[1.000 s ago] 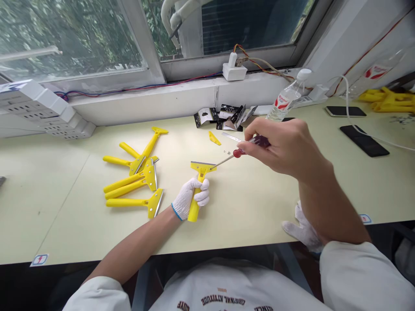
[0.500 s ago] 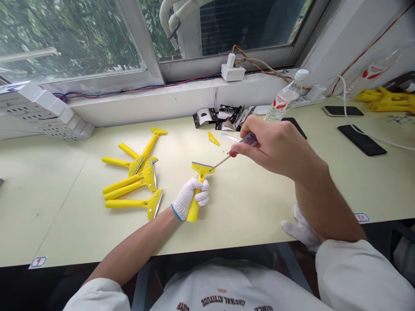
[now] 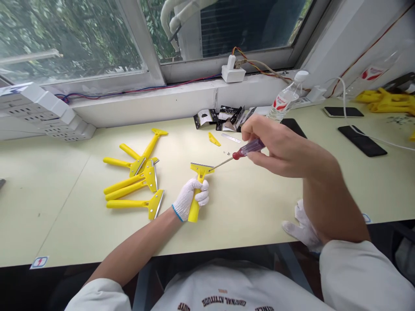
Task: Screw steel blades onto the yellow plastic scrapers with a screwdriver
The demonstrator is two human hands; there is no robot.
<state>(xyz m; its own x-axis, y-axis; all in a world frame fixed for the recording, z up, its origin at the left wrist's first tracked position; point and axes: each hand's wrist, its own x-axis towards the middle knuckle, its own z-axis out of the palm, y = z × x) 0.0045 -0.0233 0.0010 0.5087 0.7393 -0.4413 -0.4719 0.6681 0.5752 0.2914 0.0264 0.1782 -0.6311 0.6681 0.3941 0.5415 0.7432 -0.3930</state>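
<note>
My left hand (image 3: 192, 198), in a white knit glove, is closed round the handle of a yellow scraper (image 3: 193, 211) with its bladed head pointing away from me. Bare, my right hand (image 3: 279, 147) grips a screwdriver (image 3: 248, 149) with a clear purple and red handle. The screwdriver's tip meets the right side of the scraper head, where a screw sits. Beyond them lie a loose yellow cover piece (image 3: 214, 139), a flat metal blade (image 3: 231, 138) and a few tiny screws (image 3: 228, 153). Several more yellow scrapers (image 3: 129, 204) lie in a group to the left.
Black card packets (image 3: 227, 117) lie against the wall below the window. A water bottle (image 3: 283, 103) stands behind my right hand. Two phones (image 3: 361, 140) (image 3: 343, 111) rest at the right. A white glove (image 3: 303, 226) lies under my right forearm, by the table edge.
My right hand has shifted slightly right and its fingers have loosened round the screwdriver handle, showing more of it. The tip stays on the scraper head. My left hand holds still.
</note>
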